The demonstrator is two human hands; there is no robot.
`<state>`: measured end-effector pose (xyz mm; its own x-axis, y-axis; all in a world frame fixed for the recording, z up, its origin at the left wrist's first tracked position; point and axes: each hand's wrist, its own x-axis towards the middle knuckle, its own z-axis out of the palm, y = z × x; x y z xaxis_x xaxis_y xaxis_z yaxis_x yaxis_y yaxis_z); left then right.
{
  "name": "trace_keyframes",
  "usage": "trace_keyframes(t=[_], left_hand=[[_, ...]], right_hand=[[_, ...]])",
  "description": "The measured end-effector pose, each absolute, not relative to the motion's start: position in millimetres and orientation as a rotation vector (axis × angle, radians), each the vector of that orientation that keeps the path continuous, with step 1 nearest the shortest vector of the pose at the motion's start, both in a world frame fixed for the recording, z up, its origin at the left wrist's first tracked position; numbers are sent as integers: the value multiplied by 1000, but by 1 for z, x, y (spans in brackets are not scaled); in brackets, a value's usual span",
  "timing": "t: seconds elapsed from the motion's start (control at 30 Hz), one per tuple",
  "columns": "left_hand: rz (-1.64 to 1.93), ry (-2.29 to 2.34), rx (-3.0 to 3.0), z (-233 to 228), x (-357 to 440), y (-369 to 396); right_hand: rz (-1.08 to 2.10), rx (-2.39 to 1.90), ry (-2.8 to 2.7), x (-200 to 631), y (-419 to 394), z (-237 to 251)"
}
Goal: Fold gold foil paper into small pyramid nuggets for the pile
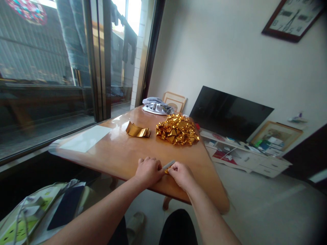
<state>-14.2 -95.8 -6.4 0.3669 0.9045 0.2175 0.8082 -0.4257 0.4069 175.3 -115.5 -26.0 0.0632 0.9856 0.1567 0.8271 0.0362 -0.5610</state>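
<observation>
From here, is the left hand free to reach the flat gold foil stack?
Probably not at once: the left hand and right hand both pinch a small foil piece. The tabletop path to the foil stack looks clear.

You sit facing a plain white wall (230, 51) with a framed clock (293, 18) high at the right. A dark television (230, 112) leans on a low white cabinet (252, 158). At your left, glass sliding doors (51, 75) let in bright daylight over the pale tiled floor (268, 204).
</observation>
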Motion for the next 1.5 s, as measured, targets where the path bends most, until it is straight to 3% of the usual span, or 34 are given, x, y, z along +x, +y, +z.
trace_keyframes(t=[1.2,1.5], left_hand=[[678,1402,2484,-9,-7,-100],[636,1343,2525,-9,-11,-90]], right_hand=[[470,-1856,-1736,180,-115,-29],[100,-1880,-1871,175,-131,-24]])
